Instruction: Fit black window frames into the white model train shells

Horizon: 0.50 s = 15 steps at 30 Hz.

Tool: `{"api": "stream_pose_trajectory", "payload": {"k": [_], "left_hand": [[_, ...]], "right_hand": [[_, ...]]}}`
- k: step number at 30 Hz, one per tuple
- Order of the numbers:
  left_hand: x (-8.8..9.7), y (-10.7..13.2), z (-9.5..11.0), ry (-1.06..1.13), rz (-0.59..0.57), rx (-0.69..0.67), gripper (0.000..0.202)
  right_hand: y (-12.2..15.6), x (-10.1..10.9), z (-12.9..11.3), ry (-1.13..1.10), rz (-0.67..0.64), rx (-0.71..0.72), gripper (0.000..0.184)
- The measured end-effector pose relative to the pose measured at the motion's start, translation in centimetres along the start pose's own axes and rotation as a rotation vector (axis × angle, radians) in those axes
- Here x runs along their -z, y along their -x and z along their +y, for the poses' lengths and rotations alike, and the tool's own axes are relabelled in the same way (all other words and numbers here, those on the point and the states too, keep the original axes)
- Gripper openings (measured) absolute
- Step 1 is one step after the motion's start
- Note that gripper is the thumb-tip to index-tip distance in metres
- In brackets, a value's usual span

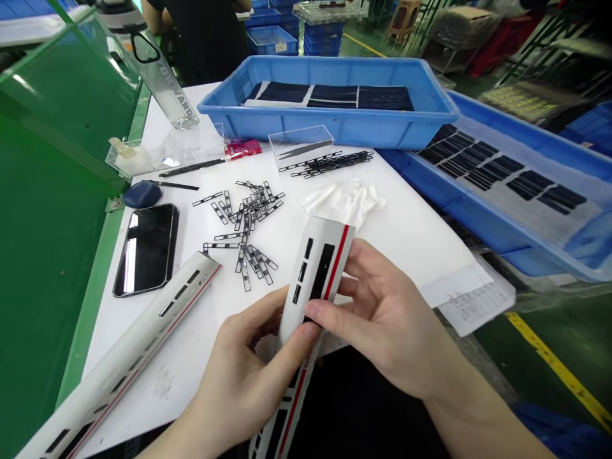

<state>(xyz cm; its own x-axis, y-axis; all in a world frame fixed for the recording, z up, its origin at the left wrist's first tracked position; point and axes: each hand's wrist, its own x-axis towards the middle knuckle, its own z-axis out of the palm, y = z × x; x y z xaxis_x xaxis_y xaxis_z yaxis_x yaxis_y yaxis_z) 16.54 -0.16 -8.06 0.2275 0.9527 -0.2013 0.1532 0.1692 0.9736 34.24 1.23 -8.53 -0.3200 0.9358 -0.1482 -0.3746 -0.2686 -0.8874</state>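
I hold a long white train-car shell (319,268) with a red stripe and black window slots over the near table edge. My left hand (248,376) grips it from below, thumb pressed on its face. My right hand (382,319) closes on its right side, fingertips by the black window strip. A second white shell (138,344) lies diagonally on the white table (411,236) to the left. Several loose black window strips (246,223) lie scattered beyond the shell.
A black phone (146,248) and a dark blue case (142,194) lie at left. More strips (329,162) sit by a clear box (299,143). Two blue trays (335,121) (516,210) hold dark parts. A clear bottle (167,89) stands behind. A person sits at the back.
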Motion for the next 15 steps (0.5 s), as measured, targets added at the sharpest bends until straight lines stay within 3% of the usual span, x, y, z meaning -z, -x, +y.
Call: {"api": "stream_pose_trajectory", "payload": {"k": [6, 12, 15], "left_hand": [[0.1, 0.2, -0.1, -0.003, -0.015, 0.022, 0.034], [0.4, -0.8, -0.6, 0.067, -0.037, 0.111, 0.033], [0.8, -1.2, -1.1, 0.131, -0.1, 0.091, 0.045]], "right_hand": [[0.3, 0.2, -0.1, 0.002, -0.04, -0.089, 0.044], [-1.2, 0.6, -0.2, 0.043, -0.013, -0.064, 0.032], [-1.9, 1.2, -0.2, 0.06, 0.005, 0.0, 0.032]]}}
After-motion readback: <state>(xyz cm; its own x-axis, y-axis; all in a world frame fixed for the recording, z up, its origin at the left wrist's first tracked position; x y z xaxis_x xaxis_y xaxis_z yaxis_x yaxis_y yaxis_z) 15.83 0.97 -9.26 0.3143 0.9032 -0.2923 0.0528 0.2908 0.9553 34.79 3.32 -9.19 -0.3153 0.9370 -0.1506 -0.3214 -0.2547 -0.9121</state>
